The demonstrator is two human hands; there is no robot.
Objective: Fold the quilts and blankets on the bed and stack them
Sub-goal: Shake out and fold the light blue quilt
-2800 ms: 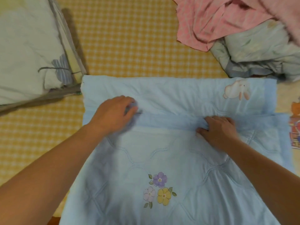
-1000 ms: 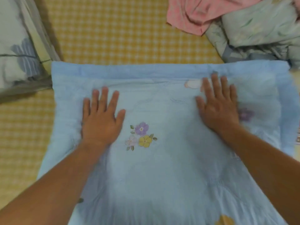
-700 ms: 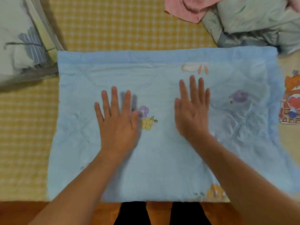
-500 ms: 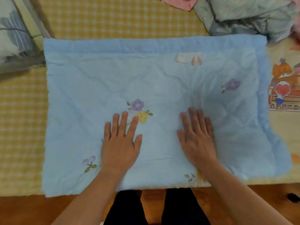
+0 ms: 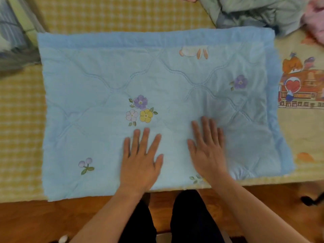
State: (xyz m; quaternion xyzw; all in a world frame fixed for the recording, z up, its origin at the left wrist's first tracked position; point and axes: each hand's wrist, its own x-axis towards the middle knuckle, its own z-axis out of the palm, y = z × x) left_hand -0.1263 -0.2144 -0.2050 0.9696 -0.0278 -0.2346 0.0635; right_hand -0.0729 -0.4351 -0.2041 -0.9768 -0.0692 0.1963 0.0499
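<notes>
Head view: my left hand [image 5: 140, 161] and right hand [image 5: 207, 151] lie flat, fingers spread, pinching nothing, pressed on the folded blue quilt [image 5: 108, 85]. Quilt sits on the bed's yellow checked sheet [image 5: 19, 130], hands near its front edge.

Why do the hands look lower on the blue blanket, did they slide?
Yes. Both the left hand and right hand slid toward the person, from above the flower cluster to below it.

You have open yellow checked sheet [image 5: 122, 14] at twelve o'clock and at nine. A crumpled green quilt [image 5: 254, 13] blocks one o'clock, and a folded grey-striped quilt [image 5: 12, 37] crowds the bed at ten o'clock.
</notes>
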